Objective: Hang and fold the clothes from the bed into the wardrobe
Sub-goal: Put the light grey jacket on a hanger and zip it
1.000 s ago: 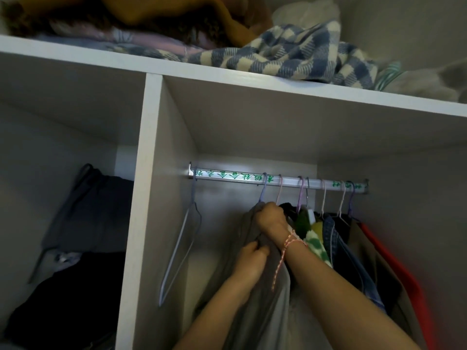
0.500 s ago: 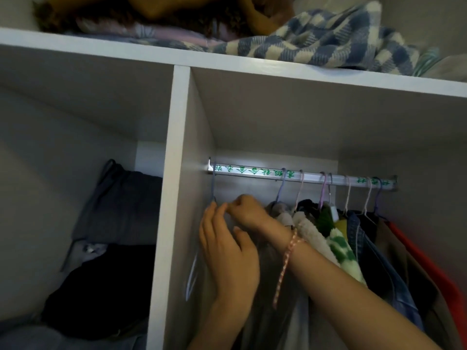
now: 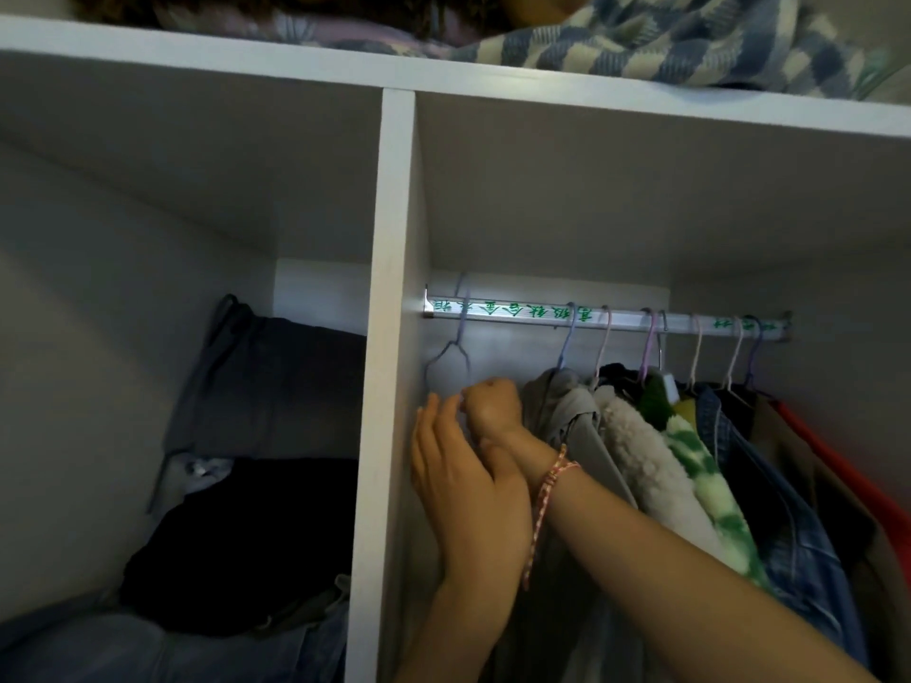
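The grey garment [image 3: 567, 416] hangs from the rail [image 3: 517, 312] on a pale blue hook, leftmost of the clothes there and near the rail's middle; at the rail's left end an empty hanger [image 3: 446, 359] of lilac wire hangs by itself, close to the white divider panel [image 3: 389, 337]. Just below that hanger our right hand [image 3: 493, 409] is clenched, its curled fingers grasping the hanger's right shoulder wire, a bit of lilac showing at the knuckles; a pink and white string bracelet [image 3: 547, 485] circles its wrist, and the forearm crosses in front of the grey garment. Our left hand [image 3: 463, 485] stands lower under the rail's left end, released, fingers straight and pointing up, holding nothing; whether its fingertips [image 3: 434, 411] touch the wire we cannot tell. Rightwards along the rail, pressed together, hang a cream fleece [image 3: 641, 460], a green and white fuzzy top [image 3: 705, 485], a denim jacket [image 3: 769, 510] and, at the rail's right end, a red garment [image 3: 848, 485]. Left of the rail, beyond the panel, a dark grey cloth [image 3: 276, 382] leans on the back wall above a heap of black clothes [image 3: 236, 534]; above the rail, on the top shelf [image 3: 197, 46], lies a blue and cream checked blanket [image 3: 690, 46].
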